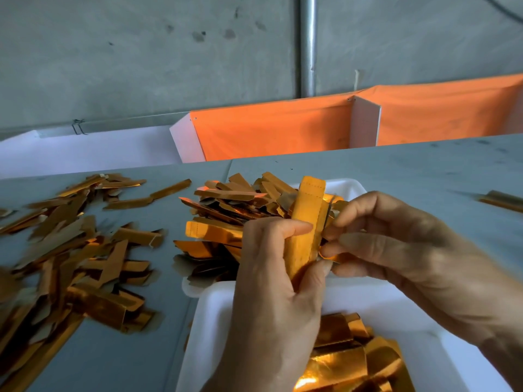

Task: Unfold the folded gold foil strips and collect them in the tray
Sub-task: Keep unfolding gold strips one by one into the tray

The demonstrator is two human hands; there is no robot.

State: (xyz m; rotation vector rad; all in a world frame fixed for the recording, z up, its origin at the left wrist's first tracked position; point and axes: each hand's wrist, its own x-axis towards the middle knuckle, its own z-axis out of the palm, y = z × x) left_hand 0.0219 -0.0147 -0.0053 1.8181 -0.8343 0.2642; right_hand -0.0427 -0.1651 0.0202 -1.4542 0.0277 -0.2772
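Note:
My left hand grips a gold foil strip that stands upright above the white tray. My right hand pinches the strip's right edge with thumb and fingertips. Several opened gold pieces lie in the near end of the tray. A heap of folded gold strips fills the tray's far end and spills over its rim. Part of the held strip is hidden by my fingers.
Many loose folded strips are scattered over the grey table to the left. One stray strip lies at the far right. An orange cloth on white dividers stands behind the table, before a concrete wall with a metal pipe.

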